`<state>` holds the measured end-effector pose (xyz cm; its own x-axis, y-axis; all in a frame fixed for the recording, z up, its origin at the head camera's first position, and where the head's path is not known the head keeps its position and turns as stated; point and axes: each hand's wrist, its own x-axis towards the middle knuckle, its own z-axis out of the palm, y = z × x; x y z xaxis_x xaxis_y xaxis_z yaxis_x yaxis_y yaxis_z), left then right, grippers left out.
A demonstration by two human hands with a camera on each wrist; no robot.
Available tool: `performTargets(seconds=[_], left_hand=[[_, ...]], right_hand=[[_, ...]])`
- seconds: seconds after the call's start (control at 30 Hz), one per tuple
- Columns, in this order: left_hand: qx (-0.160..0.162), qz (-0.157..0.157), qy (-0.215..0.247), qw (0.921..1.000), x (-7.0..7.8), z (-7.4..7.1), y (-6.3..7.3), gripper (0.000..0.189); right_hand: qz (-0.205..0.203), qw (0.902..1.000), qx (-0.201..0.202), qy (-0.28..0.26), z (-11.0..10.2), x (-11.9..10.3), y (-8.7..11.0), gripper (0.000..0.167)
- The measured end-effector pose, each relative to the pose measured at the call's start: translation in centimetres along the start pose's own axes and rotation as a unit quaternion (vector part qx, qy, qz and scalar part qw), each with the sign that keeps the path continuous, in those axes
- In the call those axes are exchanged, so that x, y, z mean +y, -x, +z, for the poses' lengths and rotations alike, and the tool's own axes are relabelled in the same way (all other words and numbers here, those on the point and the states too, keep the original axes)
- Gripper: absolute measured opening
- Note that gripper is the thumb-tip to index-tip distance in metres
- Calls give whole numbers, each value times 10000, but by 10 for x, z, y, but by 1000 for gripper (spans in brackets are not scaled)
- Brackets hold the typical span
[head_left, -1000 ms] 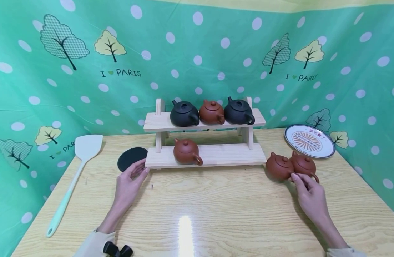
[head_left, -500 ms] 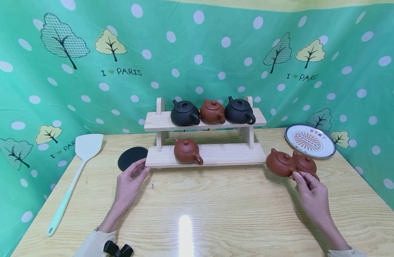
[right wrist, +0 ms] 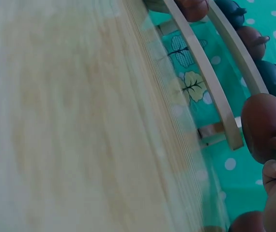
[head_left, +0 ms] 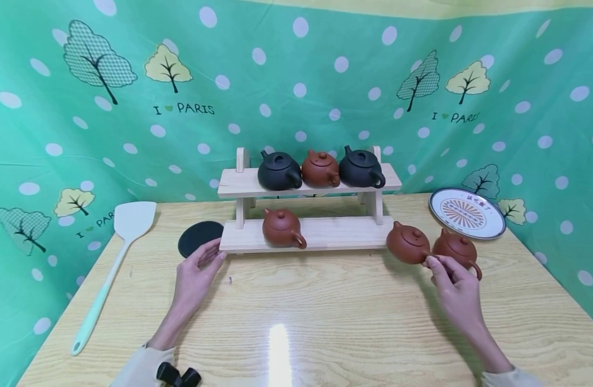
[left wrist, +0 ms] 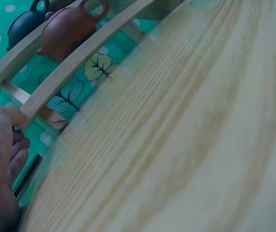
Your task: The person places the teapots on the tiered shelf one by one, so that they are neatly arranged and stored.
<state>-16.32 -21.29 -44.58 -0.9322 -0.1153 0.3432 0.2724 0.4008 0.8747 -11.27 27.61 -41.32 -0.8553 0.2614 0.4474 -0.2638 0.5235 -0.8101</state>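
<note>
My right hand (head_left: 455,293) pinches the handle of a reddish-brown teapot (head_left: 406,243), held at the right end of the lower board of a two-tier wooden shelf (head_left: 347,232). In the right wrist view the held teapot (right wrist: 264,126) appears beside the shelf's end, spout hidden. Another brown teapot (head_left: 456,247) stands on the table just right of it. At the shelf's lower left corner, my left hand (head_left: 196,274) grips the board's end between thumb and fingers. One brown teapot (head_left: 281,228) sits on the lower board, left of its middle.
On the upper board a brown teapot (head_left: 320,169) stands between two black teapots, left (head_left: 279,172) and right (head_left: 360,169). A patterned plate (head_left: 490,220) lies at the back right. A black round mat (head_left: 197,236) and a spatula (head_left: 127,226) lie on the left.
My right hand has lifted the brown teapot and carried it left, away from the teapot beside it and toward the shelf's right end. The left hand stays at the shelf corner.
</note>
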Motion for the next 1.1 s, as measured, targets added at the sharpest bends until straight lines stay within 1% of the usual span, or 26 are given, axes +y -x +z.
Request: performTargets(seconds=[0.13,0.33,0.73,1.1], left_hand=[[-11,-17,-2,10000,-1,0,0,39],[5,-53,55,10000,1,0,0,39],[-13,-117,26,9999,1,0,1,40],[-6,-23,-44,10000,0,0,0,40]], right_hand=[[-20,9999,-53,-152,6,-3,-1,15],[-154,9991,-174,-362,14,-4,-3,13],[-212,9977,-363,-537,29,-12,-4,12],[-281,9954,-531,-744,42,-17,-5,11]])
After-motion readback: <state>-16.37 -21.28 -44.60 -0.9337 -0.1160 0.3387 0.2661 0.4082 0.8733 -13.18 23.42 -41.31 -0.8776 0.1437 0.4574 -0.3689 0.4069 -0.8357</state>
